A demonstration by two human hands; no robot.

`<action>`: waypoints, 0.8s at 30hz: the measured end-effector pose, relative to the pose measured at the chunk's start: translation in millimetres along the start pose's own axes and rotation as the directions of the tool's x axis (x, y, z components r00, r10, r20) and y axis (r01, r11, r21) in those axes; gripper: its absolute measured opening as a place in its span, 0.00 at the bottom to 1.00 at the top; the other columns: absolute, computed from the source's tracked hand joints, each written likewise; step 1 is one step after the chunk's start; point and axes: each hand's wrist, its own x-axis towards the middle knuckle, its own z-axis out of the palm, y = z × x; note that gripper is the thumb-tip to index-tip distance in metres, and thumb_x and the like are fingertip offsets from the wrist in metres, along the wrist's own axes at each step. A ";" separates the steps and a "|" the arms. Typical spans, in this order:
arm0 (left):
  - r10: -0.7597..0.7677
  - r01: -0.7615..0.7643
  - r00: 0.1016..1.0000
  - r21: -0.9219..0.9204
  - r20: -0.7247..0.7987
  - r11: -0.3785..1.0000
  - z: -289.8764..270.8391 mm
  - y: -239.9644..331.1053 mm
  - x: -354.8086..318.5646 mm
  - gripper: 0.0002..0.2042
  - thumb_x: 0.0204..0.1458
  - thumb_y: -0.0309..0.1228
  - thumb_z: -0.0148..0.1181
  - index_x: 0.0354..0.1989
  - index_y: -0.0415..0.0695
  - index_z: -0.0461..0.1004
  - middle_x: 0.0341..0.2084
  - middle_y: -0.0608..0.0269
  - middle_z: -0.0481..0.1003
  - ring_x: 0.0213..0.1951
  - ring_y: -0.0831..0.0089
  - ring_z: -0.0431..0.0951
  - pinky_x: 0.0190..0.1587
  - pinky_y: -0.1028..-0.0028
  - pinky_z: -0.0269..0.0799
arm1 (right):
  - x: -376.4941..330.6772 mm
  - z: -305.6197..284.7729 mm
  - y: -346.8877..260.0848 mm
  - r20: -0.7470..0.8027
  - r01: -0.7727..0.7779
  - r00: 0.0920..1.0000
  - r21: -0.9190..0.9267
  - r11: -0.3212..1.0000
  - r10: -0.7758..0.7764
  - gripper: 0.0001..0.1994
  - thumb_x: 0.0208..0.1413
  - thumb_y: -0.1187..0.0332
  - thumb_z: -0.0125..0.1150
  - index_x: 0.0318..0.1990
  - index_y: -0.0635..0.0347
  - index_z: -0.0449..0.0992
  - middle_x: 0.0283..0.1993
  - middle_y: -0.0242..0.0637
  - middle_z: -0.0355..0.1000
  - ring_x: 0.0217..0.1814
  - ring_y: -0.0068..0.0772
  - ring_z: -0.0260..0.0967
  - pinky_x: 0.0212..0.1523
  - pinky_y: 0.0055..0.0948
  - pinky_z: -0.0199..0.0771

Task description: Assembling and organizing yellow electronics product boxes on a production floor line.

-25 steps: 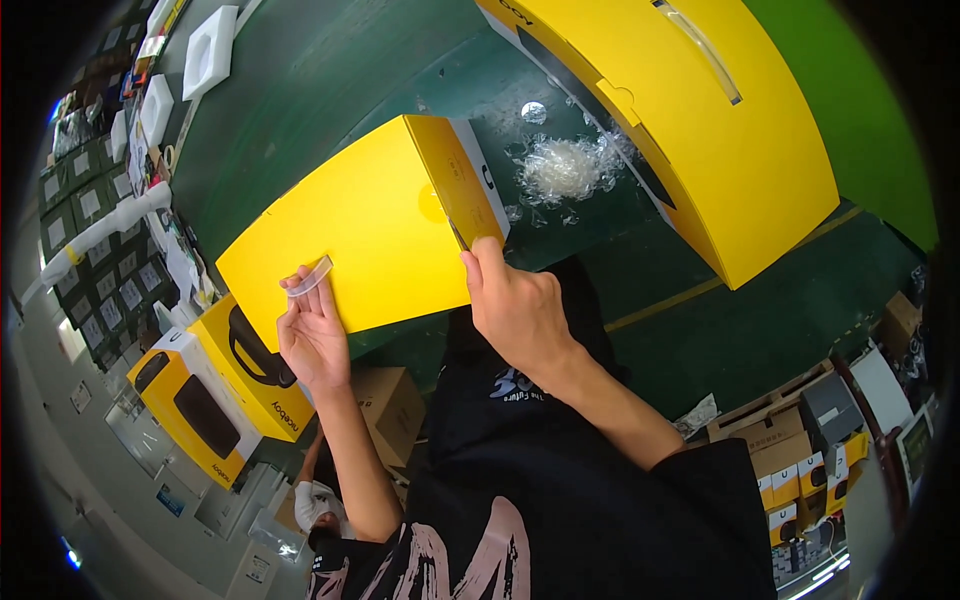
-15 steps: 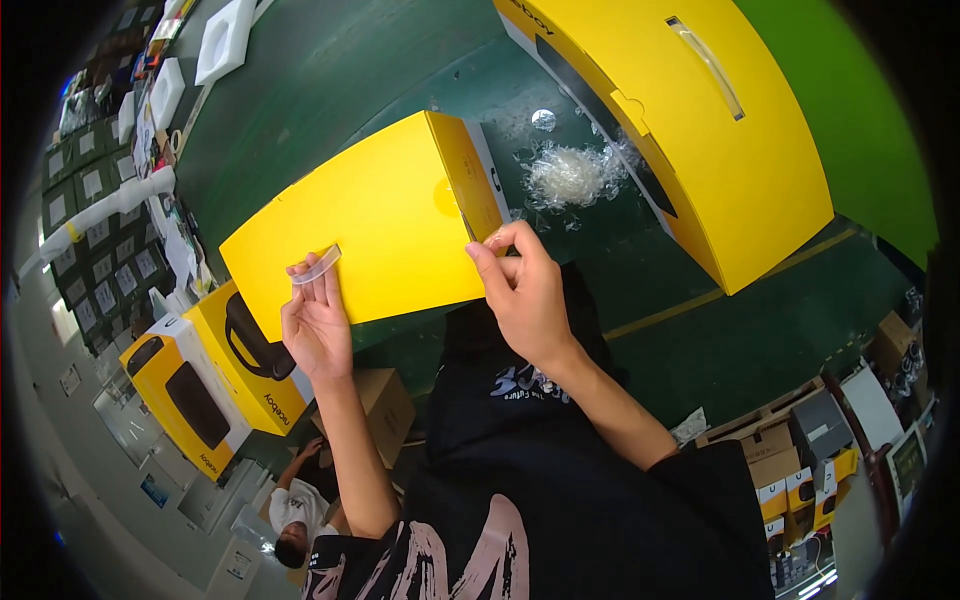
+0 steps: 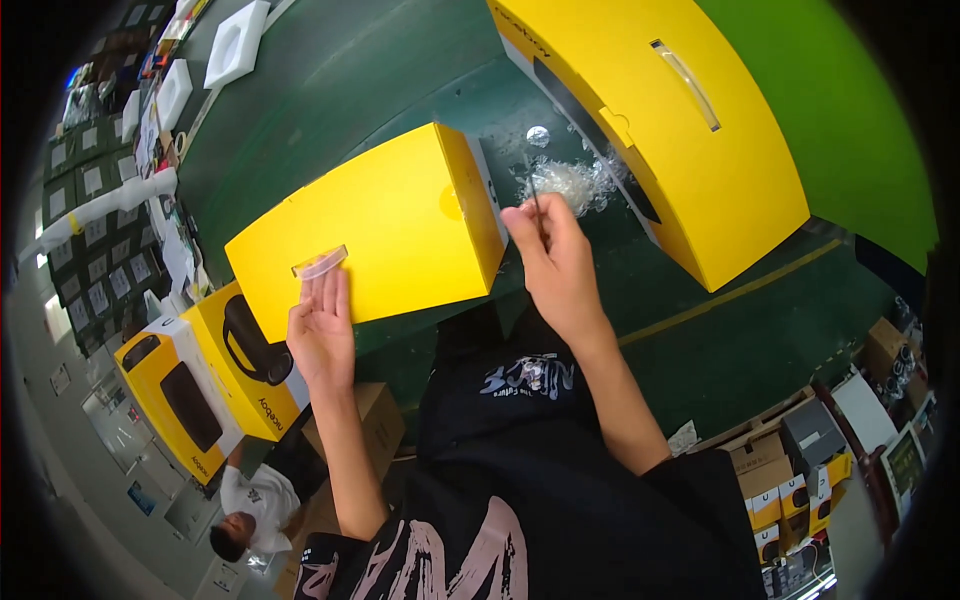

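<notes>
A yellow carton (image 3: 390,235) lies in front of me on the green tabletop, tilted to the left. My left hand (image 3: 322,345) is palm up at its near side, the long fingers straight and hooked under the carton's clear plastic handle (image 3: 322,264). My right hand (image 3: 560,260) is closed in a pinch just off the carton's right end. Between its thumb and fingers stands a thin dark stick-like tool (image 3: 535,190); its exact kind is too small to tell. Beyond that hand lies a heap of crumpled clear plastic film scraps (image 3: 580,188).
A larger yellow carton (image 3: 700,140) with a clear handle stands at the right. Two yellow product boxes (image 3: 190,395) are at the left, near a co-worker (image 3: 255,510) in a white shirt. White foam pieces (image 3: 237,45) rest at the back left; a round silvery sticker (image 3: 538,136) lies near the film.
My right hand has moved off the carton's right edge, away to the right, with the thin tool in it. My left hand stays at the handle. The co-worker has shifted toward the product boxes.
</notes>
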 end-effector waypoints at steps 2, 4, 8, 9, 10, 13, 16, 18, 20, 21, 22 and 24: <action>-0.095 0.092 0.995 0.272 -0.002 0.958 3.2 17.1 -24.9 0.16 0.68 0.33 0.45 0.57 0.36 0.69 0.55 0.46 0.73 0.63 0.53 0.72 0.70 0.59 0.65 | -1.6 6.5 -13.9 -0.020 -0.145 0.989 0.013 0.989 0.145 0.14 0.69 0.64 0.64 0.37 0.65 0.69 0.25 0.28 0.63 0.25 0.11 0.55 0.26 0.21 0.59; -0.083 0.054 0.996 0.500 0.037 0.864 35.5 24.3 -52.0 0.14 0.68 0.38 0.46 0.40 0.39 0.71 0.33 0.58 0.74 0.41 0.63 0.78 0.49 0.68 0.72 | 5.5 15.9 -23.8 -0.002 -0.170 0.984 -0.268 0.948 0.176 0.17 0.67 0.62 0.67 0.34 0.67 0.70 0.21 0.32 0.64 0.24 0.14 0.58 0.27 0.23 0.62; -0.202 0.025 0.918 0.457 0.342 0.889 130.3 45.7 -125.1 0.18 0.69 0.38 0.43 0.24 0.45 0.63 0.18 0.63 0.69 0.23 0.69 0.72 0.30 0.72 0.65 | 21.8 24.5 -21.2 0.125 -0.081 0.982 -0.382 0.920 0.139 0.18 0.67 0.61 0.65 0.34 0.68 0.70 0.20 0.41 0.69 0.20 0.31 0.64 0.27 0.31 0.66; -0.087 -0.178 0.811 0.385 0.579 0.906 134.8 48.2 -134.8 0.21 0.70 0.35 0.43 0.20 0.45 0.65 0.14 0.65 0.68 0.17 0.69 0.68 0.24 0.72 0.64 | 24.2 25.6 -24.1 0.168 -0.038 0.980 -0.383 0.923 0.111 0.16 0.67 0.64 0.63 0.34 0.68 0.69 0.22 0.42 0.69 0.22 0.34 0.65 0.28 0.34 0.66; -0.063 -0.241 0.701 0.319 0.710 0.917 135.2 51.9 -143.1 0.24 0.71 0.40 0.49 0.19 0.46 0.66 0.15 0.63 0.70 0.17 0.69 0.72 0.21 0.70 0.65 | 25.8 26.0 -23.6 0.185 -0.025 0.977 -0.398 0.917 0.107 0.16 0.67 0.64 0.63 0.34 0.68 0.69 0.22 0.42 0.69 0.22 0.34 0.65 0.28 0.34 0.66; -0.048 -0.268 0.417 0.173 0.908 0.948 164.3 80.8 -143.9 0.27 0.68 0.45 0.53 0.15 0.46 0.63 0.14 0.65 0.66 0.14 0.70 0.66 0.17 0.71 0.55 | 29.0 30.9 -29.8 0.248 0.035 0.963 -0.506 0.862 0.107 0.15 0.68 0.65 0.60 0.33 0.67 0.67 0.23 0.42 0.65 0.24 0.34 0.61 0.30 0.38 0.60; 0.099 -0.386 0.397 0.068 0.912 0.920 165.5 92.4 -146.2 0.25 0.65 0.40 0.52 0.14 0.41 0.67 0.14 0.60 0.66 0.12 0.69 0.63 0.16 0.72 0.50 | 36.8 25.0 -28.8 0.305 0.062 0.945 -0.526 0.849 0.120 0.15 0.68 0.65 0.60 0.33 0.67 0.67 0.22 0.41 0.61 0.24 0.31 0.59 0.29 0.36 0.59; 0.027 -0.360 0.313 0.092 0.949 0.928 149.4 103.6 -142.5 0.32 0.70 0.52 0.50 0.14 0.44 0.61 0.13 0.65 0.60 0.11 0.71 0.58 0.16 0.71 0.45 | 39.7 24.5 -34.8 0.329 0.085 0.936 -0.552 0.830 0.123 0.15 0.68 0.65 0.60 0.32 0.66 0.67 0.22 0.38 0.61 0.24 0.28 0.58 0.29 0.35 0.58; 0.079 -0.375 0.325 0.052 0.942 0.926 131.6 103.1 -148.6 0.29 0.68 0.46 0.54 0.14 0.43 0.61 0.13 0.66 0.59 0.11 0.71 0.57 0.17 0.72 0.44 | 40.4 21.9 -30.3 0.331 0.098 0.935 -0.581 0.808 0.125 0.15 0.68 0.65 0.61 0.31 0.65 0.68 0.21 0.34 0.61 0.24 0.25 0.57 0.29 0.33 0.57; 0.163 -0.437 0.382 0.022 0.910 0.899 116.4 101.6 -151.2 0.27 0.67 0.47 0.57 0.16 0.45 0.64 0.14 0.65 0.65 0.14 0.70 0.65 0.17 0.73 0.54 | 40.5 26.5 -24.5 0.308 0.025 0.936 -0.539 0.842 0.169 0.15 0.68 0.65 0.61 0.30 0.63 0.68 0.21 0.30 0.61 0.23 0.21 0.55 0.26 0.30 0.55; 0.247 -0.497 0.430 -0.001 0.868 0.868 100.7 98.9 -150.2 0.25 0.66 0.47 0.61 0.18 0.47 0.67 0.16 0.65 0.71 0.16 0.70 0.74 0.18 0.74 0.65 | 41.1 28.5 -20.3 0.287 -0.049 0.934 -0.491 0.870 0.215 0.15 0.68 0.65 0.61 0.29 0.60 0.69 0.21 0.25 0.61 0.22 0.16 0.54 0.23 0.26 0.54; 0.103 -0.453 0.490 0.152 0.866 0.878 78.5 91.8 -110.0 0.20 0.70 0.36 0.55 0.21 0.46 0.67 0.19 0.66 0.70 0.18 0.71 0.72 0.21 0.76 0.64 | 37.4 28.0 -33.3 0.225 -0.307 0.889 -0.353 0.884 0.398 0.13 0.68 0.66 0.61 0.30 0.58 0.70 0.22 0.22 0.60 0.20 0.13 0.51 0.21 0.22 0.49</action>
